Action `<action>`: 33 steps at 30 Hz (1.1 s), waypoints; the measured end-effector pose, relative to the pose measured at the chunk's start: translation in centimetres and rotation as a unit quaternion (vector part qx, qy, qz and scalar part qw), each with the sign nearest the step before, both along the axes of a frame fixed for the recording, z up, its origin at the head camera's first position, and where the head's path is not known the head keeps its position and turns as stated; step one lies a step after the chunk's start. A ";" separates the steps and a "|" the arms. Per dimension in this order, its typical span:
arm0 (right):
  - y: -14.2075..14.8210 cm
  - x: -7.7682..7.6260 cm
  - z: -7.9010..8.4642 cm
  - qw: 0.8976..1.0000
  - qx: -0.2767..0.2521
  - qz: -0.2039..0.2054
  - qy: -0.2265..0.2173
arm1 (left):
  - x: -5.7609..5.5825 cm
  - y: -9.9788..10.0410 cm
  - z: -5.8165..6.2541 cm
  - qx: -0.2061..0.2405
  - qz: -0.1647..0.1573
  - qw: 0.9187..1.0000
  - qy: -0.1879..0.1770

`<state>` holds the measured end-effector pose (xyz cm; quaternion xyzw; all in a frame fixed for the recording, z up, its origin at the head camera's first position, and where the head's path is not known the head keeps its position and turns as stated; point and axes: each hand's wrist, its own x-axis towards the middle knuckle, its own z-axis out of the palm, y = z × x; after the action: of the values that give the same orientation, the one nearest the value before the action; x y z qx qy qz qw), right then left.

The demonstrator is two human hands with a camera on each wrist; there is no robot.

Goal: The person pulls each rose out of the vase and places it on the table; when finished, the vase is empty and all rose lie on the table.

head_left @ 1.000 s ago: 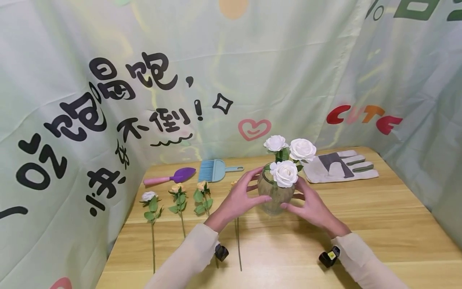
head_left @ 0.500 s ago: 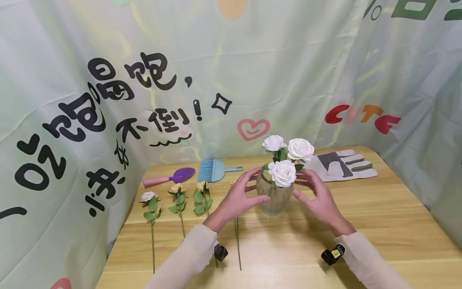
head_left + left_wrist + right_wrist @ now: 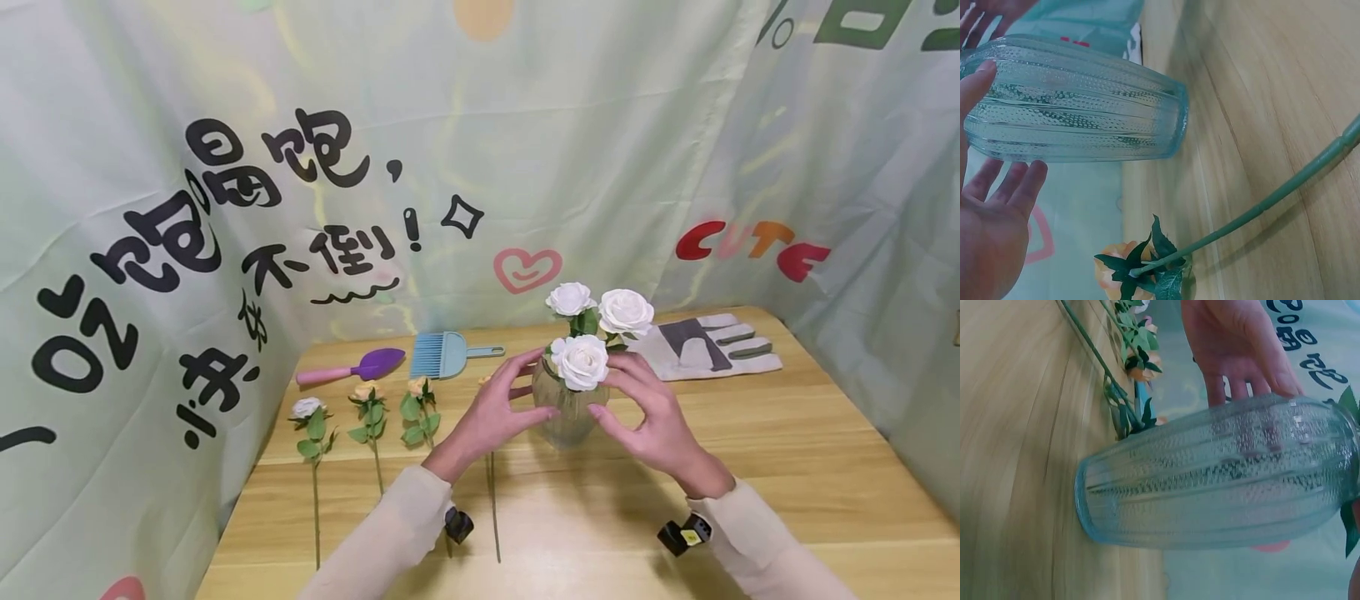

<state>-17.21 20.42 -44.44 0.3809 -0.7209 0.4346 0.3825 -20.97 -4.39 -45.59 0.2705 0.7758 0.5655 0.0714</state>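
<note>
A clear ribbed glass vase (image 3: 566, 421) stands upright on the wooden table with three white roses (image 3: 581, 363) in its mouth. My left hand (image 3: 491, 408) holds the vase's left side, thumb in front and fingers round the back. My right hand (image 3: 652, 417) is curled at the right side, thumb at the front of the glass and fingers up by the rim behind the nearest bloom. In the right wrist view the vase (image 3: 1222, 481) fills the middle, while only a sliver of my right hand shows at the edge.
Left of the vase lie a white rose (image 3: 307, 408) and several orange roses (image 3: 367, 392), one partly under my left arm. Behind them are a purple trowel (image 3: 378, 363) and a blue brush with dustpan (image 3: 450, 354). A work glove (image 3: 701, 346) lies at back right.
My right hand drew slightly away from the vase, then came back with its thumb at the glass. The front rose has shifted a little left. My left hand has stayed in place.
</note>
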 end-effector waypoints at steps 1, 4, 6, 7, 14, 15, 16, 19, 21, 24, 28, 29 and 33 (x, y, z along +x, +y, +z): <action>-0.2 0.0 0.0 1.000 0.005 -0.001 0.001 | 0.0 0.1 0.0 0.001 -0.001 1.000 -0.001; -0.6 0.2 0.0 1.000 0.024 -0.008 -0.001 | 0.0 0.2 -0.1 0.004 -0.005 1.000 -0.008; -0.7 0.3 0.0 0.999 0.047 -0.020 -0.011 | 0.0 0.2 -0.1 0.006 -0.006 1.000 -0.012; -0.8 0.3 0.0 0.998 0.059 -0.026 -0.019 | 0.0 0.2 -0.1 0.006 -0.006 1.000 -0.013; -1.1 0.7 0.4 0.987 0.131 -0.073 -0.055 | 0.0 0.1 -0.1 0.004 -0.004 1.000 -0.010; -1.2 0.7 0.5 0.987 0.134 -0.075 -0.055 | 0.0 0.1 -0.1 0.005 -0.003 1.000 -0.011; -1.3 0.7 0.6 0.986 0.136 -0.077 -0.055 | 0.0 0.0 0.0 0.004 -0.003 1.000 -0.012; -1.6 0.7 0.9 0.989 0.120 -0.074 -0.049 | 0.0 0.0 -0.1 0.005 -0.002 1.000 -0.013; -1.7 0.8 1.1 0.993 0.091 -0.069 -0.041 | 0.0 0.0 -0.1 0.004 -0.003 1.000 -0.008; -1.9 0.9 1.7 0.998 0.021 -0.062 -0.027 | -0.1 0.0 -0.1 0.003 -0.005 1.000 0.001; -1.7 1.1 3.2 0.995 -0.077 -0.049 -0.031 | 0.0 0.0 -0.1 0.001 -0.002 1.000 0.005; -1.7 1.2 3.7 0.993 -0.102 -0.039 -0.036 | 0.0 0.0 -0.1 0.001 -0.001 1.000 0.004; -1.4 1.3 6.0 0.975 -0.213 0.039 -0.051 | 0.1 -0.1 -0.1 -0.001 0.003 1.000 -0.003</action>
<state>-15.92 18.99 -38.47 0.2962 -0.6150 0.6117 0.3999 -20.90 -4.49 -45.68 0.2665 0.7771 0.5655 0.0720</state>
